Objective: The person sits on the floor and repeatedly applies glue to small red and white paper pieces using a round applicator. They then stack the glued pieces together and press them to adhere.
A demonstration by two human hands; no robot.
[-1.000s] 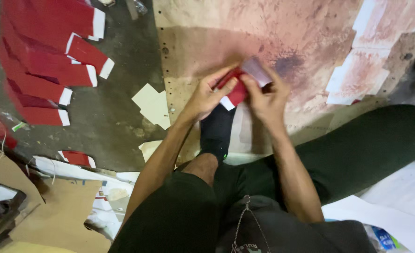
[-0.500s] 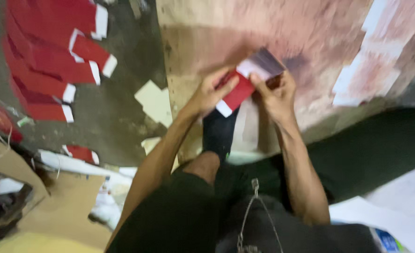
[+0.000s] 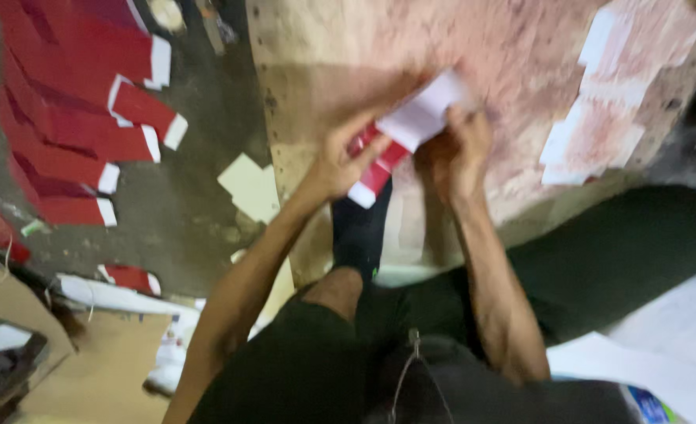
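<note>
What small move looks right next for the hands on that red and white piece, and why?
Probably press the white flap flat against the red paper piece. Both the left hand and the right hand grip it just above the stained board, with the flap lifted, not flat like the red pieces laid out on the floor.

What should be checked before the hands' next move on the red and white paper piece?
1. Left hand grips the red and white paper piece: ok.
2. Right hand on its white end: ok.
3. Piece over the stained board: ok.
4. Fold alignment: cannot tell, blurred.
5. Row of red pieces on the floor apart from the hands: ok.
</note>
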